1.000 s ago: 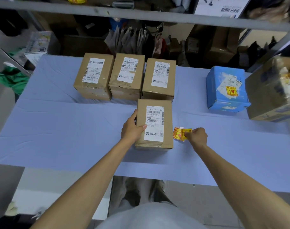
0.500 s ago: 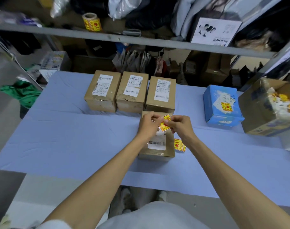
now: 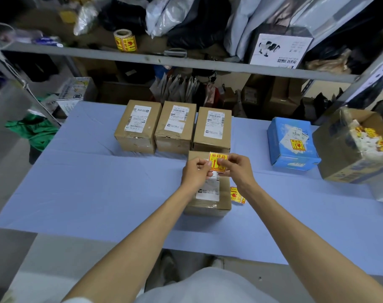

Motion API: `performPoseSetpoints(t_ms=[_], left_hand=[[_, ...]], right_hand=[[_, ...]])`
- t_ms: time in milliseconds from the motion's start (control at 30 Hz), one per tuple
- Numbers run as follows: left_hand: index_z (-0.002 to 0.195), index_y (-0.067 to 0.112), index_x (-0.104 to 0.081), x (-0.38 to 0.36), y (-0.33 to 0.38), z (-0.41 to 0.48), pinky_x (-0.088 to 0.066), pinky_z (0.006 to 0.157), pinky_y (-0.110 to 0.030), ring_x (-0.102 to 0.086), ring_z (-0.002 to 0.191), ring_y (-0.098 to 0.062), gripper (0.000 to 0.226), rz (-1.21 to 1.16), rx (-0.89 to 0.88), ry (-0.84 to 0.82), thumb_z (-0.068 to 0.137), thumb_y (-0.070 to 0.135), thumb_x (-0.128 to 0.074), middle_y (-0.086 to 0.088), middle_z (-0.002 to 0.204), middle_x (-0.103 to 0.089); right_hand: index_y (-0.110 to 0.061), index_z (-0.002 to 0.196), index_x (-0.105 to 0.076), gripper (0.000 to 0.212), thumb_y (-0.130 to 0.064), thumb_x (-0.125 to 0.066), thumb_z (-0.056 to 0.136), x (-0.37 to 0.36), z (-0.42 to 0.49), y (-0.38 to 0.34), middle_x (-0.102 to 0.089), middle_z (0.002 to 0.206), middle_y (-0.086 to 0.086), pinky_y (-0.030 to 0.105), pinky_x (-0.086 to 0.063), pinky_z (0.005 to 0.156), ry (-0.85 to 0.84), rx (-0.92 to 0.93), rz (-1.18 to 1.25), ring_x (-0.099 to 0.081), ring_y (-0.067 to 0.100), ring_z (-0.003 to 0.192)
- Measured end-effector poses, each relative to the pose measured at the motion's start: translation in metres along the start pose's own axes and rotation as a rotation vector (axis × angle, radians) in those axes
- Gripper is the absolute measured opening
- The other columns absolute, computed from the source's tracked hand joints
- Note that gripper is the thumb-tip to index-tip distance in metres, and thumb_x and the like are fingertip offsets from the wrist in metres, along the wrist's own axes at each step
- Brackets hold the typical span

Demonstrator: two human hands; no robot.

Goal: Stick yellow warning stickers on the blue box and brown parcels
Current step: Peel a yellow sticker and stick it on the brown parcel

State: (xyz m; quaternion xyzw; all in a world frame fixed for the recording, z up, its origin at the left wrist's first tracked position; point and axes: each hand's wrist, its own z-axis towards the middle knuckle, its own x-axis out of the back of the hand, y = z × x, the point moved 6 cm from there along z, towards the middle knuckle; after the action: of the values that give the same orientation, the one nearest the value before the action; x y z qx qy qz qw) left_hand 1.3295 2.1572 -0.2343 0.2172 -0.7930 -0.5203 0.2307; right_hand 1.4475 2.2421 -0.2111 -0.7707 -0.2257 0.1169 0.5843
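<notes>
The blue box (image 3: 292, 143) at 2 o'clock already carries 1 yellow sticker (image 3: 297, 145), so this part looks done. The 3 brown parcels (image 3: 175, 127) in the row at 12 o'clock show only white labels, and so does the 4th parcel (image 3: 208, 204) in the centre. The left hand (image 3: 196, 171) and the right hand (image 3: 238, 169) both pinch 1 warning sticker (image 3: 218, 159) above this parcel (perhaps peeling it). The open carton (image 3: 347, 167) at 3 o'clock holds white and yellow paper scraps (image 3: 368, 138). Spare stickers (image 3: 236, 194) lie on the tabletop (image 3: 99, 193) just beside the parcel.
</notes>
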Motion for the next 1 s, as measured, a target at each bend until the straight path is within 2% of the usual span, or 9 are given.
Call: performPoseSetpoints(t_ms=[133, 333, 433, 533, 700, 833, 1000], left_hand=[[0.097, 0.012, -0.063, -0.003, -0.001, 0.000, -0.056, 0.077, -0.030, -0.067, 0.073, -0.010, 0.011, 0.024, 0.010, -0.054, 0.093, 0.022, -0.059, -0.006, 0.094, -0.069], [0.094, 0.013, -0.062, 0.000, 0.001, 0.003, -0.055, 0.078, -0.034, -0.063, 0.068, -0.009, 0.006, 0.028, -0.017, -0.017, 0.092, 0.019, -0.060, -0.001, 0.084, -0.065], [0.090, 0.015, -0.063, -0.004, 0.001, 0.003, -0.055, 0.073, -0.028, -0.063, 0.068, -0.009, 0.004, 0.016, -0.006, -0.076, 0.091, 0.019, -0.063, -0.003, 0.081, -0.066], [0.089, 0.016, -0.063, -0.003, 0.003, 0.004, -0.051, 0.061, -0.016, -0.064, 0.067, -0.006, 0.004, -0.025, 0.007, -0.084, 0.091, 0.019, -0.061, -0.004, 0.084, -0.067], [0.083, 0.018, -0.062, 0.002, 0.007, 0.008, -0.051, 0.063, -0.018, -0.061, 0.066, -0.007, 0.011, -0.060, 0.018, -0.102, 0.092, 0.013, -0.059, -0.002, 0.078, -0.066], [0.080, 0.018, -0.063, 0.002, 0.009, 0.006, -0.050, 0.060, -0.017, -0.061, 0.065, -0.009, 0.013, -0.040, 0.016, -0.153, 0.091, 0.012, -0.059, -0.002, 0.074, -0.066], [0.082, 0.016, -0.065, -0.001, 0.011, 0.004, -0.050, 0.060, -0.016, -0.062, 0.064, -0.009, 0.011, 0.005, 0.006, -0.225, 0.090, 0.009, -0.059, -0.003, 0.074, -0.068]], right_hand=[[-0.011, 0.084, -0.065, 0.008, -0.007, -0.062, 0.090, 0.002, -0.002, 0.000, -0.070, 0.081, 0.004, 0.021, -0.057, 0.059, -0.034, 0.033, -0.030, -0.070, 0.011, 0.072], [-0.012, 0.091, -0.066, 0.011, -0.003, -0.067, 0.086, 0.001, -0.001, 0.004, -0.073, 0.083, 0.004, 0.025, -0.059, 0.061, -0.100, 0.012, -0.066, -0.072, 0.015, 0.068], [-0.013, 0.084, -0.066, 0.010, -0.010, -0.061, 0.092, 0.005, 0.002, 0.003, -0.070, 0.077, 0.002, 0.020, -0.055, 0.056, -0.010, 0.018, -0.032, -0.067, 0.011, 0.064], [-0.014, 0.081, -0.064, 0.016, -0.010, -0.056, 0.095, 0.005, 0.003, 0.002, -0.067, 0.074, 0.003, 0.017, -0.051, 0.053, -0.029, 0.027, -0.066, -0.063, 0.011, 0.062], [-0.008, 0.090, -0.065, 0.012, -0.010, -0.055, 0.096, 0.003, 0.006, 0.000, -0.069, 0.079, 0.005, 0.013, -0.049, 0.055, -0.105, 0.060, -0.164, -0.066, 0.010, 0.070], [-0.004, 0.091, -0.067, 0.007, -0.009, -0.062, 0.091, 0.008, 0.013, -0.002, -0.069, 0.087, 0.011, 0.017, -0.051, 0.058, -0.018, 0.050, -0.139, -0.067, 0.016, 0.075], [-0.008, 0.089, -0.067, 0.005, -0.011, -0.063, 0.091, 0.013, 0.019, -0.003, -0.067, 0.084, 0.007, 0.015, -0.050, 0.057, 0.037, 0.060, -0.167, -0.066, 0.012, 0.074]])
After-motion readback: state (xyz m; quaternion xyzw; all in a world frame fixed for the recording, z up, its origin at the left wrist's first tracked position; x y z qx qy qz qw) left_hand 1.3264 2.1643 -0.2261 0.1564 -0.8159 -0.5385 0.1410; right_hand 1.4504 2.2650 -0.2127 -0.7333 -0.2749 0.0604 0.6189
